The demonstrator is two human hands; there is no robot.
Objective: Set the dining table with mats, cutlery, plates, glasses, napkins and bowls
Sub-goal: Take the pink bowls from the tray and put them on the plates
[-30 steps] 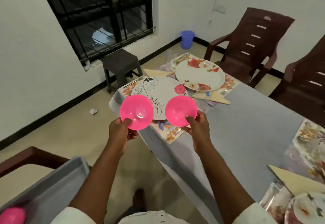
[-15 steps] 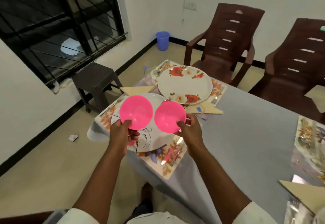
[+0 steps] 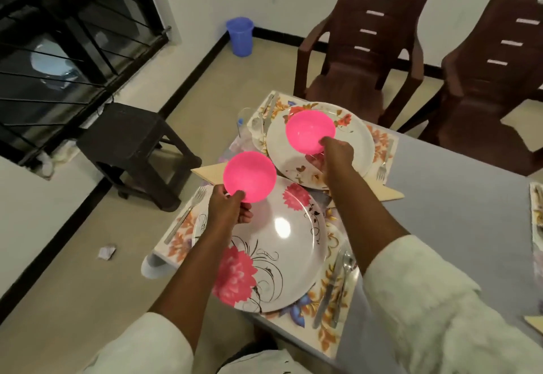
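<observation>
Bowls went out two at once: the left hand (image 3: 227,207) pinched one pink bowl (image 3: 249,176) over the near plate (image 3: 273,244), the right hand (image 3: 335,153) gripped the other bowl (image 3: 310,131) beyond it. Lowering each level onto its plate's centre seemed best.

I see two bare forearms and a left hand (image 3: 227,207) and right hand (image 3: 335,154) with no gloves, rings or watch that I can make out. The sleeves (image 3: 423,297) are off-white, loose, with a slightly fuzzy or textured weave, and end around the elbows. Right sleeve looks wider and more rumpled than the left one (image 3: 147,344). At near bottom edge there's more of the same pale fabric, with something dark below it; can't tell what.
</observation>
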